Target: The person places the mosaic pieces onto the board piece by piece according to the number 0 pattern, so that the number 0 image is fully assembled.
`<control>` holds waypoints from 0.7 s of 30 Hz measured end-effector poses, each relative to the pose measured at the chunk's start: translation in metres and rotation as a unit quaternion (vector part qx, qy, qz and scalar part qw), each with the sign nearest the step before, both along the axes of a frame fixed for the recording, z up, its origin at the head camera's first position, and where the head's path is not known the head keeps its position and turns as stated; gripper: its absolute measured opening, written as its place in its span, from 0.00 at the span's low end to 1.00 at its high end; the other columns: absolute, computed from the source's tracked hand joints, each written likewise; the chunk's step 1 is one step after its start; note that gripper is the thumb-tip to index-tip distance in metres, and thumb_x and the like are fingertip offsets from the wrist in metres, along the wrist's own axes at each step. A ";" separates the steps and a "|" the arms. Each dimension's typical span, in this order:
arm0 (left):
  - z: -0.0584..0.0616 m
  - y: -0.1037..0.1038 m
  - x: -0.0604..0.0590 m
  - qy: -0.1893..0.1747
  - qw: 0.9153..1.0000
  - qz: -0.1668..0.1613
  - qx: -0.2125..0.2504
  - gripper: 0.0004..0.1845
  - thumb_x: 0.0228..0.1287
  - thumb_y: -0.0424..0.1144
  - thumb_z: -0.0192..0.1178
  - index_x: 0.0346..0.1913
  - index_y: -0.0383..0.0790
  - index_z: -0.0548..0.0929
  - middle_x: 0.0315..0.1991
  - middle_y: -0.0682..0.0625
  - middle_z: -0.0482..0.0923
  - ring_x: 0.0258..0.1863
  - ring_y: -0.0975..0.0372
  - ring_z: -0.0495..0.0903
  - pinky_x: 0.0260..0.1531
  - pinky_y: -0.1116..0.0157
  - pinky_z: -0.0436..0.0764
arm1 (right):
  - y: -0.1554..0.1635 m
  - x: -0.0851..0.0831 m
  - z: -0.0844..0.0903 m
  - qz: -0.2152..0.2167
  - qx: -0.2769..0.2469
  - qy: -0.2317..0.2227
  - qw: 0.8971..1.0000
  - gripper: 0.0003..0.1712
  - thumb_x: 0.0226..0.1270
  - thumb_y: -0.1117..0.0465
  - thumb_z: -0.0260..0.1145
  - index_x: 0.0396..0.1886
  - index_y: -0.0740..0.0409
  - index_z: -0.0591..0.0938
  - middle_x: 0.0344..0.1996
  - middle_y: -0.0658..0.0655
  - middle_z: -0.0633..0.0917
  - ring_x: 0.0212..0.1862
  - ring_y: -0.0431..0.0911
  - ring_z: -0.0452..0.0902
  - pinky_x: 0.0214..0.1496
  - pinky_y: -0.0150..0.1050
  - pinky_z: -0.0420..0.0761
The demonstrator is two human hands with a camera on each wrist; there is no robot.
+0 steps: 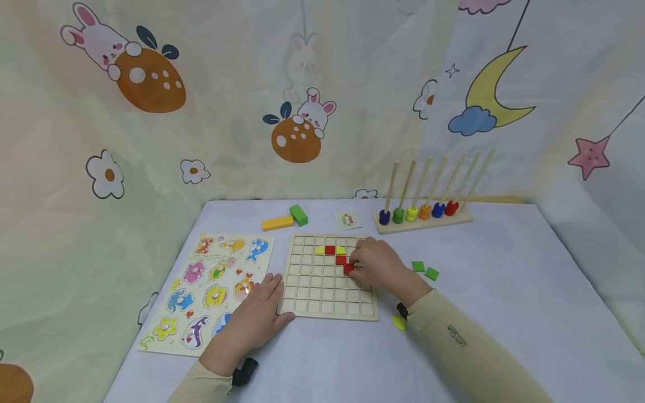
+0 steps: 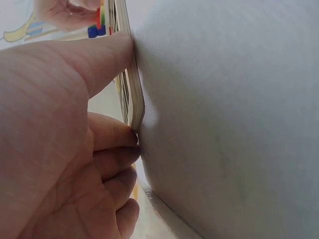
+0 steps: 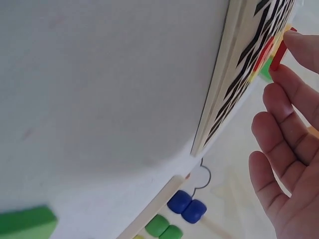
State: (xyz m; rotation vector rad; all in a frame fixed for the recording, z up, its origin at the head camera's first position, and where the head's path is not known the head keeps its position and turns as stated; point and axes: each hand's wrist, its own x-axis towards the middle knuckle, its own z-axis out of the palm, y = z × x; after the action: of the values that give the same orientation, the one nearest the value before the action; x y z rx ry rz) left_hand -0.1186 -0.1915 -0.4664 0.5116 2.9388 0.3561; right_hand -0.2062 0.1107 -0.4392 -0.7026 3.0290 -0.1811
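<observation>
My right hand [image 1: 377, 263] pinches a red square tile [image 3: 280, 54] between thumb and index finger, just over the wooden grid board [image 1: 330, 308]. On the board lie a red tile [image 1: 330, 250] between two yellow pieces, and another red tile [image 1: 340, 259] one row nearer. My left hand [image 1: 259, 313] rests at the board's front left corner. Its thumb touches the front edge, and its other fingers lie loosely along the left side. Right of the board lie two green square tiles [image 1: 418, 266] and a yellow piece [image 1: 398, 323], partly by the right wrist.
An animal puzzle board [image 1: 201, 268] lies at left, partly under the left hand. Behind the grid are a yellow block [image 1: 277, 224], a green block [image 1: 299, 215] and a small pattern card [image 1: 348, 220]. A peg stand [image 1: 428, 224] with coloured beads stands at the back right.
</observation>
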 end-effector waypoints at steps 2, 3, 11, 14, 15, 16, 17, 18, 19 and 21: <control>0.000 0.000 -0.001 0.001 1.000 -0.001 0.000 0.46 0.70 0.59 0.66 0.80 0.35 0.63 0.84 0.42 0.57 0.85 0.47 0.53 0.83 0.46 0.59 | -0.004 -0.002 -0.001 0.003 0.004 0.000 1.000 0.11 0.62 0.48 0.79 0.40 0.46 0.93 0.36 0.45 0.84 0.42 0.43 0.74 0.46 0.40 0.79; -0.001 0.000 -0.001 0.002 1.000 -0.001 0.000 0.46 0.70 0.59 0.66 0.80 0.35 0.63 0.84 0.42 0.57 0.85 0.47 0.53 0.83 0.46 0.59 | -0.005 -0.002 -0.001 0.004 0.006 0.000 1.000 0.10 0.62 0.48 0.79 0.39 0.46 0.94 0.36 0.45 0.85 0.42 0.43 0.74 0.47 0.41 0.79; -0.002 -0.001 -0.001 0.004 1.000 0.000 -0.002 0.47 0.70 0.60 0.66 0.80 0.35 0.63 0.84 0.43 0.58 0.85 0.48 0.53 0.83 0.46 0.60 | -0.015 -0.005 -0.004 0.002 0.009 -0.013 1.000 0.11 0.63 0.48 0.78 0.40 0.46 0.94 0.37 0.45 0.85 0.44 0.43 0.74 0.51 0.42 0.79; -0.003 -0.001 -0.001 0.005 1.000 0.000 -0.001 0.47 0.70 0.59 0.66 0.80 0.35 0.63 0.84 0.43 0.58 0.85 0.48 0.53 0.83 0.46 0.60 | -0.017 -0.006 -0.006 0.005 0.010 -0.012 1.000 0.10 0.63 0.48 0.78 0.40 0.45 0.94 0.38 0.45 0.85 0.44 0.43 0.74 0.52 0.42 0.79; -0.003 -0.001 -0.001 0.005 1.000 0.000 0.000 0.47 0.70 0.59 0.66 0.80 0.35 0.63 0.83 0.43 0.58 0.85 0.48 0.53 0.83 0.46 0.60 | -0.017 -0.006 -0.007 0.006 0.010 -0.013 1.000 0.10 0.63 0.48 0.78 0.40 0.46 0.94 0.37 0.45 0.85 0.44 0.43 0.74 0.52 0.42 0.79; -0.004 -0.002 -0.001 0.005 1.000 0.000 0.000 0.47 0.70 0.60 0.66 0.80 0.35 0.63 0.84 0.43 0.58 0.85 0.48 0.53 0.83 0.46 0.60 | -0.018 -0.006 -0.007 0.007 0.010 -0.014 1.000 0.10 0.62 0.48 0.78 0.39 0.46 0.94 0.37 0.45 0.85 0.43 0.43 0.74 0.51 0.42 0.79; -0.004 -0.002 -0.001 0.005 1.000 0.000 0.000 0.47 0.70 0.60 0.66 0.80 0.36 0.63 0.84 0.43 0.58 0.85 0.48 0.53 0.83 0.47 0.60 | -0.018 -0.006 -0.008 0.008 0.011 -0.014 1.000 0.10 0.62 0.49 0.78 0.39 0.46 0.94 0.37 0.46 0.85 0.43 0.44 0.73 0.50 0.42 0.79; -0.005 -0.002 -0.001 0.004 1.000 0.000 -0.001 0.47 0.70 0.60 0.66 0.81 0.36 0.63 0.84 0.43 0.57 0.85 0.48 0.53 0.83 0.47 0.60 | -0.019 -0.006 -0.008 0.008 0.012 -0.015 1.000 0.09 0.62 0.49 0.77 0.38 0.46 0.94 0.37 0.45 0.84 0.42 0.44 0.73 0.50 0.42 0.78; -0.005 -0.002 -0.001 0.004 1.000 0.000 -0.002 0.47 0.70 0.60 0.66 0.81 0.36 0.63 0.84 0.43 0.57 0.85 0.48 0.53 0.83 0.47 0.60 | -0.019 -0.006 -0.008 0.009 0.014 -0.015 1.000 0.09 0.62 0.49 0.77 0.38 0.46 0.94 0.36 0.45 0.84 0.42 0.43 0.72 0.49 0.42 0.78; -0.006 -0.002 -0.001 0.005 1.000 -0.001 -0.004 0.47 0.70 0.60 0.65 0.81 0.36 0.63 0.84 0.43 0.57 0.85 0.48 0.53 0.83 0.47 0.60 | -0.020 -0.006 -0.009 0.008 0.016 -0.014 1.000 0.09 0.62 0.49 0.77 0.38 0.46 0.94 0.37 0.45 0.84 0.42 0.43 0.72 0.48 0.41 0.78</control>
State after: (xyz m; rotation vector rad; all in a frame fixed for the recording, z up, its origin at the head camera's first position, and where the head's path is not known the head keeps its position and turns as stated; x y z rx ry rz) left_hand -0.1201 -0.1934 -0.4723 0.5166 2.9477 0.3439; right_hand -0.2119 0.0912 -0.4482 -0.7164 2.9921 -0.1397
